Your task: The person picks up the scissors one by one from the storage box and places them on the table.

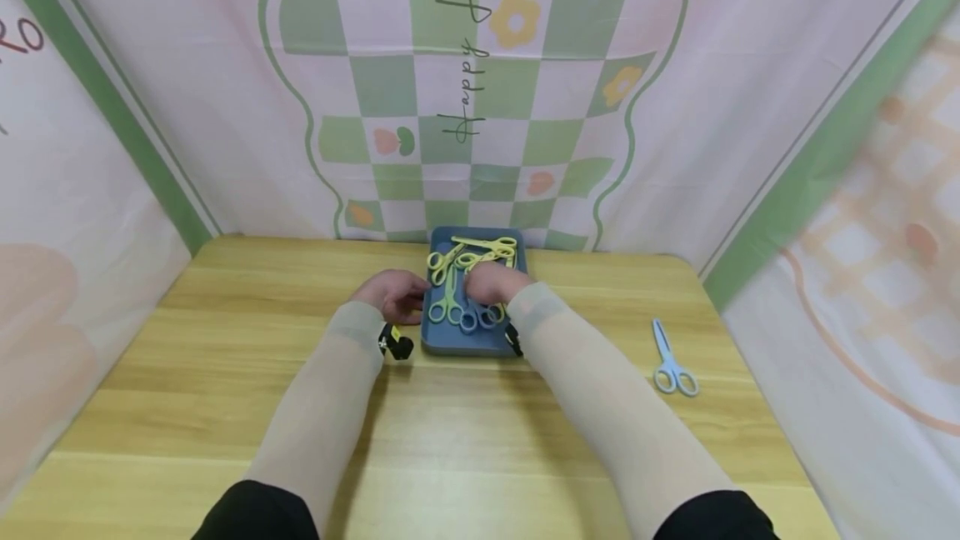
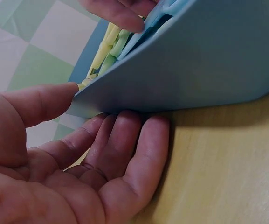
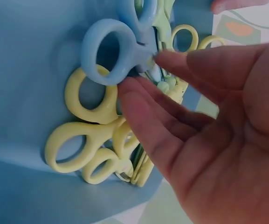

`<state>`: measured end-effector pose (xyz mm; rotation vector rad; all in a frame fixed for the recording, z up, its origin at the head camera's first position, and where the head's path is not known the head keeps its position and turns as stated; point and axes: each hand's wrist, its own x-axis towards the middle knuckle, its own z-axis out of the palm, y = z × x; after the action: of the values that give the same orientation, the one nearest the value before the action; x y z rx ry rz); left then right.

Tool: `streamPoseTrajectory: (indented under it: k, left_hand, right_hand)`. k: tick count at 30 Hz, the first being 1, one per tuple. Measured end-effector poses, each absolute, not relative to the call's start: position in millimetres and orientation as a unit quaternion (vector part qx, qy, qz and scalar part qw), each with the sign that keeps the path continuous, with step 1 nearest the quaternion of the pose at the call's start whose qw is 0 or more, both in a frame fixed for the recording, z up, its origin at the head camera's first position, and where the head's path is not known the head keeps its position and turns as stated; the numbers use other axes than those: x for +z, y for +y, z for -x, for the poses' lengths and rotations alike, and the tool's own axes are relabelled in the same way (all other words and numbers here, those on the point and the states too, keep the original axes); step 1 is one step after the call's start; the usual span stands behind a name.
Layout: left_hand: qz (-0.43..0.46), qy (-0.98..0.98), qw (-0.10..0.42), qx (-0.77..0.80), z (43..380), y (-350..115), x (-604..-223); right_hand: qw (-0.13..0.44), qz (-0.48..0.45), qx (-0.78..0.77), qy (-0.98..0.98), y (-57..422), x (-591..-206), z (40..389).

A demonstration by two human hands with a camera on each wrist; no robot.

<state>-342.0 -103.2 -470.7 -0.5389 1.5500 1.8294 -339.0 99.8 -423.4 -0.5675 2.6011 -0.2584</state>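
A blue tray holds several yellow scissors, green scissors and blue scissors. My left hand holds the tray's left side, thumb at the rim and fingers against the bottom of the wall, as the left wrist view shows. Inside the tray, my right hand pinches one pair of blue scissors near the pivot between thumb and fingers. Its blades are partly hidden by the fingers. Handle loops of the yellow scissors lie just beside these fingertips in the right wrist view.
Another pair of light blue scissors lies on the wooden table at the right, blades pointing away. A checked curtain hangs directly behind the tray. More fabric stands along both table sides.
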Motion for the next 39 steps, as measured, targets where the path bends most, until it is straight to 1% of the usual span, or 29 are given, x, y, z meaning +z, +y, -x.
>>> streamPoseTrajectory:
  k: [4, 9, 15, 27, 35, 39]
  left_hand:
    - [0.208, 0.591, 0.344, 0.699, 343, -102, -472]
    - [0.212, 0.591, 0.340, 0.700, 344, -102, -472]
    - [0.214, 0.598, 0.337, 0.695, 343, -102, -470]
    - [0.210, 0.596, 0.341, 0.696, 343, -103, -471]
    - [0.213, 0.601, 0.332, 0.695, 342, -103, -471]
    - [0.213, 0.604, 0.331, 0.693, 342, -103, -471]
  right_hand:
    - [0.227, 0.161, -0.117, 0.953, 101, -426, 341]
    - [0.235, 0.108, -0.141, 0.956, 99, -429, 342]
    - [0.263, 0.051, -0.148, 0.952, 93, -433, 343]
    - [0.274, 0.026, -0.148, 0.950, 87, -438, 339]
    - [0.271, 0.058, -0.117, 0.954, 80, -434, 331]
    - [0.284, 0.042, -0.124, 0.950, 80, -435, 330]
